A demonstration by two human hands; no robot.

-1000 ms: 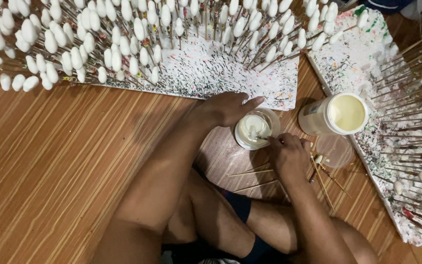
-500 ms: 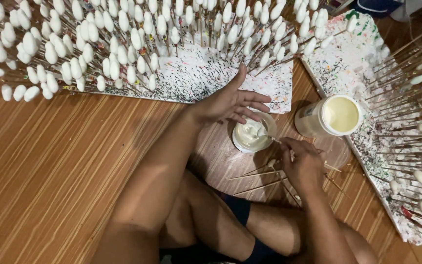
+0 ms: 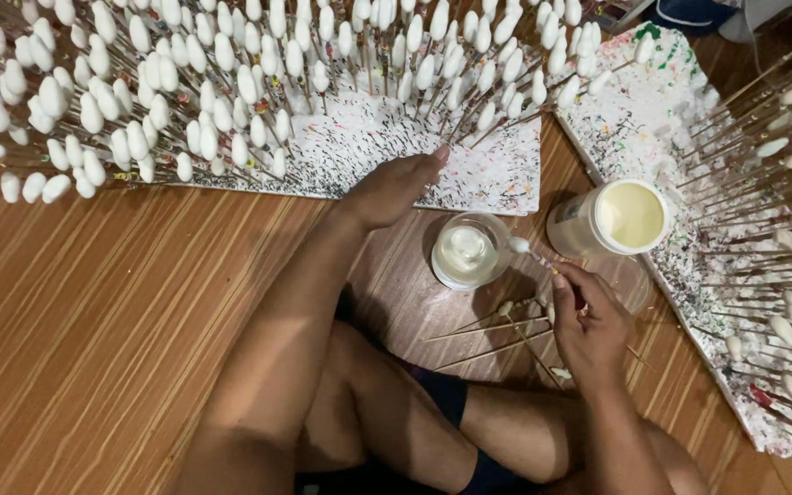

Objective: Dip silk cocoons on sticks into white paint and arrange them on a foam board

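Note:
My right hand pinches a thin wooden stick whose white-coated tip hangs just right of a small clear cup of white liquid. My left hand lies with fingers stretched out on the edge of a paint-speckled white foam board. It holds nothing that I can see, and its fingertips reach toward the sticks standing there. Several sticks with white oval tips are stuck upright in that board.
A white jar of cream liquid stands right of the cup, with a clear lid in front of it. Bare sticks lie on the wooden floor by my knee. A second speckled board with more coated sticks fills the right.
My right hand has lifted the stick's tip out of the cup and drawn it to the right. My left hand has left the cup and moved up onto the foam board.

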